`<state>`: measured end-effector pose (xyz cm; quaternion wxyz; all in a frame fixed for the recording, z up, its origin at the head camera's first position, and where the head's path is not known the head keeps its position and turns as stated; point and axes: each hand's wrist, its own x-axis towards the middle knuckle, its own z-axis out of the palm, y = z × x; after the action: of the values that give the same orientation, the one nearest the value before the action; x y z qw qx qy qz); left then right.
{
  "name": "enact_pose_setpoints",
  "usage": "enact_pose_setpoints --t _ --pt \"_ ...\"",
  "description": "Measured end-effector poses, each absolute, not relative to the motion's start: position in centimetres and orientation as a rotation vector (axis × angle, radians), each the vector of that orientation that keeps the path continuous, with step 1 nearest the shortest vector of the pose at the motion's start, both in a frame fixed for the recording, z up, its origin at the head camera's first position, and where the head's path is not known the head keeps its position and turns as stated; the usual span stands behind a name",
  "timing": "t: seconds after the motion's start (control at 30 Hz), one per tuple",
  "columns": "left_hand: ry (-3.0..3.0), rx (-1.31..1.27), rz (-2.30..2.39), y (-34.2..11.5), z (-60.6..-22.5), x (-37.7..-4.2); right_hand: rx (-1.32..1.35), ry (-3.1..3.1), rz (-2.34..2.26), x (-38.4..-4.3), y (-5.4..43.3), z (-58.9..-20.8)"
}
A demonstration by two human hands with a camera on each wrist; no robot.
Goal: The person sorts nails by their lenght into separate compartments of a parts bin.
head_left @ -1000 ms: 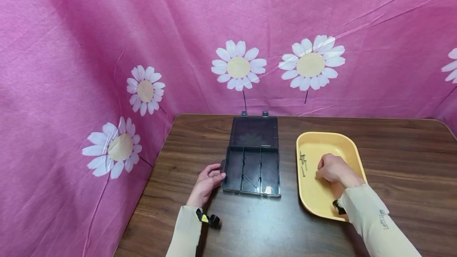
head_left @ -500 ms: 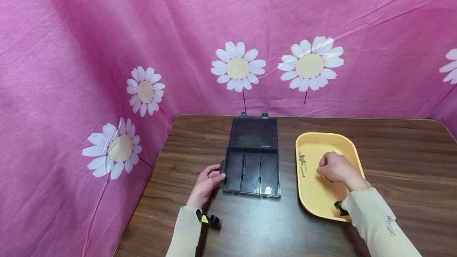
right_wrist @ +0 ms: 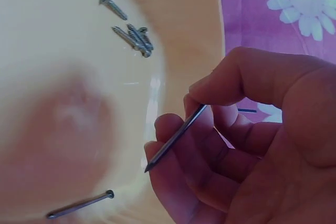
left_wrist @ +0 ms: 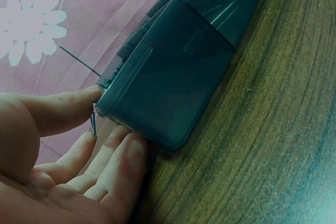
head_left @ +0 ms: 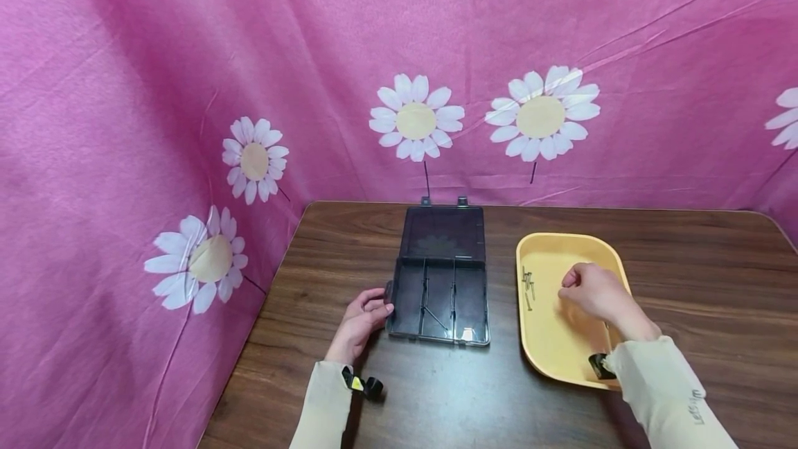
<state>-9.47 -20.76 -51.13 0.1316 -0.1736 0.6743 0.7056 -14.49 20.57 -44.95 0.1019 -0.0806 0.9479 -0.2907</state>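
A dark see-through organizer box lies open on the table, its lid folded back behind it. My left hand grips its left side; in the left wrist view the thumb rests on the rim and the fingers lie against the side wall below. A thin dark rod slants across the middle compartment. Over the yellow tray, my right hand pinches a nail, point outward. Another nail lies on the tray floor. Several screws are gathered by one tray wall.
The wooden table carries the box at centre and the tray to its right. A pink curtain with white daisies hangs along the back and left. Black camera straps sit at both wrists.
My right hand has drawn a little to the right over the tray, still pinched together. The left hand, the box and the screws stay where they were.
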Motion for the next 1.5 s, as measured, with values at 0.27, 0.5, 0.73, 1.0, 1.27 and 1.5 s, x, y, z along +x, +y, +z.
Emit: enact_pose_setpoints --t 0.27,0.5,0.73,1.0,1.27,1.5 --pt "1.955 -0.501 2.052 -20.8 -51.4 -9.4 -0.232 2.818 -0.909 -14.1 20.5 -44.2" --pt "1.958 -0.512 2.046 -20.8 -51.3 -9.3 -0.204 2.853 -0.950 -13.7 20.3 -43.5" --pt "1.955 -0.502 2.060 -20.8 -51.4 -9.2 -0.190 2.919 -0.977 -13.5 19.8 -42.5" --pt "1.946 -0.499 2.059 -20.8 -51.3 -9.3 -0.176 2.967 -1.006 -13.3 19.4 -41.4" --pt "1.960 -0.503 2.041 -20.9 -51.3 -9.4 -0.176 3.078 -1.088 -12.9 19.0 -40.3" --pt "1.957 -0.500 2.062 -20.8 -51.4 -9.5 -0.148 3.094 -1.139 -12.6 18.5 -39.4"
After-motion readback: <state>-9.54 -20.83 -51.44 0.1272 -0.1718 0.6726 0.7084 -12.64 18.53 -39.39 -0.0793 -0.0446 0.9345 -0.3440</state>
